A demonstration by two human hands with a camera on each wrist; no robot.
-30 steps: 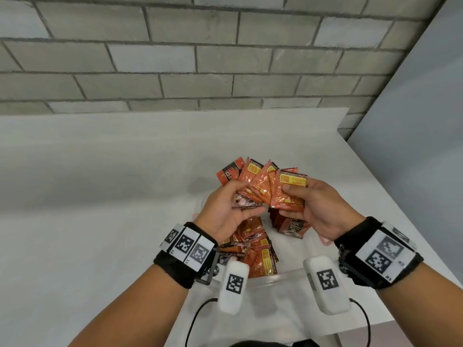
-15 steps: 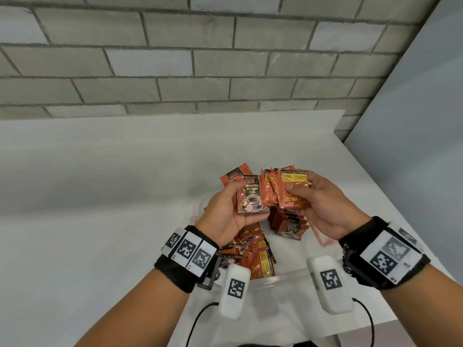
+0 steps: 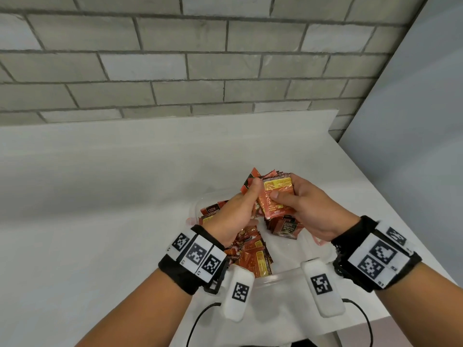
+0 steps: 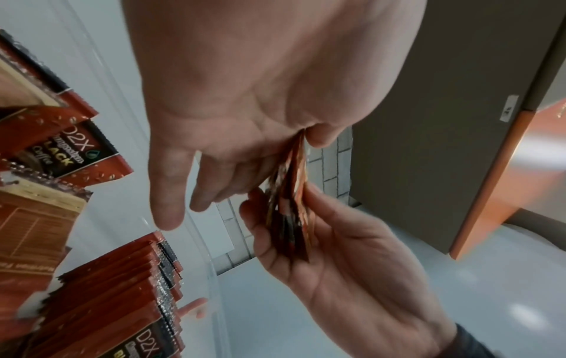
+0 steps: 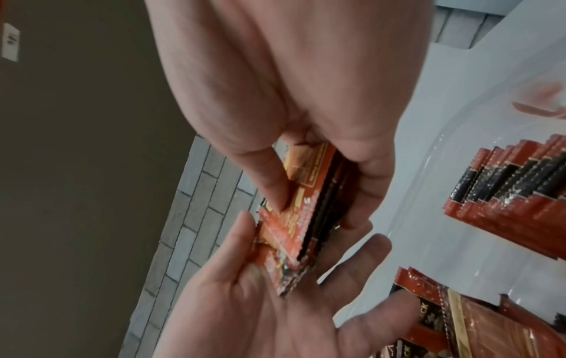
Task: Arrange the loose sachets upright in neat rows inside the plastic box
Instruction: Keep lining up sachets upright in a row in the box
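Above the box (image 3: 288, 278), the right hand (image 3: 308, 211) is pinching a stack of sachets (image 3: 275, 199) while the left hand (image 3: 238, 211) is pinching its other edge, likely squaring it. Loose sachets (image 3: 253, 259) are lying inside the box, beside a standing row (image 3: 285, 227).

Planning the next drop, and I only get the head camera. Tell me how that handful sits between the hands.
Observer: Right wrist view: the bunch of sachets is stacked face to face, edges nearly flush, gripped by the right hand.
Operator: Report the left hand.
Observer: Left wrist view: the left hand pinches the bunch's edge; two outer fingers hang free.
Operator: Check the box.
Observer: A standing row sits on edge, tops stepped, inside the plastic box.
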